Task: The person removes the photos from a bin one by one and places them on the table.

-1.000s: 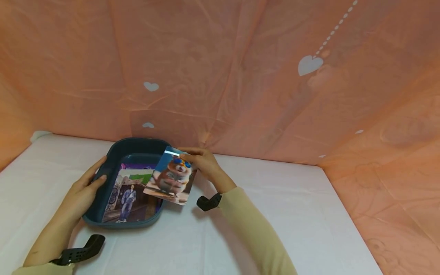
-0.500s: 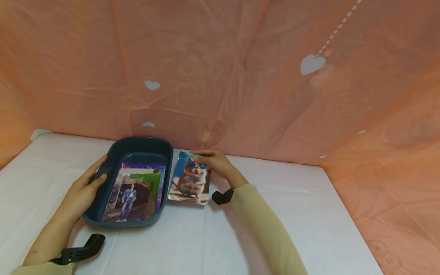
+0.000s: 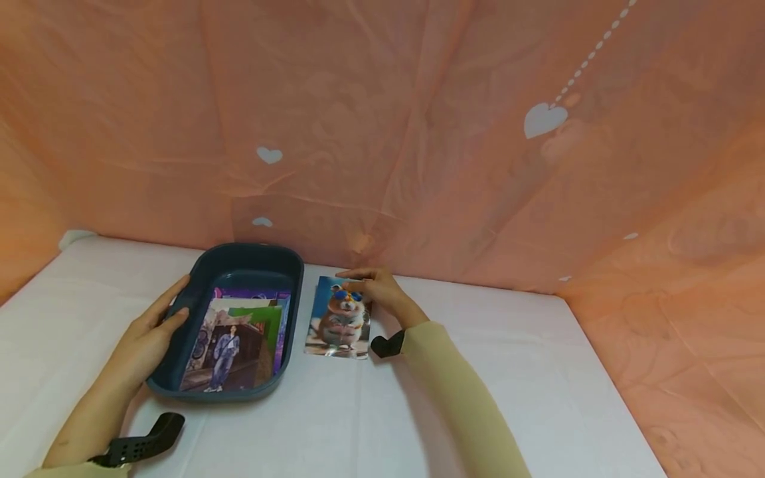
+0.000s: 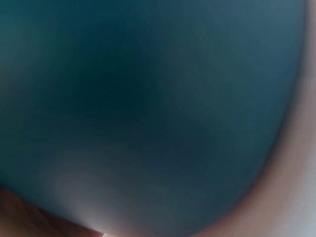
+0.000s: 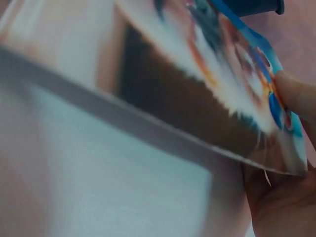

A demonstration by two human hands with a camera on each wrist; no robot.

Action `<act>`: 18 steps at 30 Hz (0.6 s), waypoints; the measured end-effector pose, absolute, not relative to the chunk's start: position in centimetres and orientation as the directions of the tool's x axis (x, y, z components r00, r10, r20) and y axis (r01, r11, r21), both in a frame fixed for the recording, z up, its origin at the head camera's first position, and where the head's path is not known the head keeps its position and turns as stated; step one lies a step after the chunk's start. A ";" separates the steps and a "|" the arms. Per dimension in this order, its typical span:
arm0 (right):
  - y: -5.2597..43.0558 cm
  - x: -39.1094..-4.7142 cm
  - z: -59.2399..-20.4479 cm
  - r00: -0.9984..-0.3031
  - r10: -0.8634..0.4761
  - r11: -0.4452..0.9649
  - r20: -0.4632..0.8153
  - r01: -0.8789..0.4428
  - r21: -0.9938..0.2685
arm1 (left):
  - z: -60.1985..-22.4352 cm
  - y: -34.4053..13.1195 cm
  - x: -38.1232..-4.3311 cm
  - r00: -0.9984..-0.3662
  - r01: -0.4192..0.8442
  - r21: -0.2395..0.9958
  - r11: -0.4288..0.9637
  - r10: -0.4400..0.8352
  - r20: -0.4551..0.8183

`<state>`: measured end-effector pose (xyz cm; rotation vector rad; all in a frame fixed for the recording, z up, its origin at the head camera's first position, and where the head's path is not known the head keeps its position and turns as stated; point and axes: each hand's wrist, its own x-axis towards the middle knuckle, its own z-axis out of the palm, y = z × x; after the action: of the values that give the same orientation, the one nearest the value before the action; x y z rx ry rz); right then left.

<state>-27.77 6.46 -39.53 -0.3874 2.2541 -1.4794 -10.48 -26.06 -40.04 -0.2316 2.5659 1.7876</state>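
Observation:
My left hand grips the left side of a dark blue-green plastic tub, thumb on the rim. In the left wrist view the tub wall fills the frame, blurred. Inside the tub lie several overlapping pictures; a photo of a person in denim is on top. Right of the tub, my right hand pinches the upper right part of a glossy photo card showing a hamster in blue sunglasses. The right wrist view shows the thumb on the card's face, and a shadow beneath its raised edge.
A white-covered table carries everything. Behind it hangs an orange-pink cloth with pale hearts, its lower edge close behind the tub. Black wrist mounts sit on both forearms.
The hamster card has moved right, from over the tub's right rim to beside it, and down towards the table. Green and purple pictures in the tub are uncovered. The left hand keeps its grip.

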 end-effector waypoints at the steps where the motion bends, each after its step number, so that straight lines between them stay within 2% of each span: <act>1: 6.4 -27.8 -39.6 -0.878 -0.442 0.397 -0.184 -0.008 -0.918 | -40.0 -26.0 -10.4 -0.989 -0.127 0.932 0.340 -0.118 -0.092; 18: 6.4 -28.1 -40.0 -0.885 -0.447 0.300 -0.131 -0.010 -0.954 | -39.7 -25.9 -10.2 -0.985 -0.156 0.920 0.359 -0.132 -0.115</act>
<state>-28.11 6.40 -39.96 -0.4099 2.2012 -1.6115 -10.22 -25.94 -39.66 -0.2728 2.5722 1.7456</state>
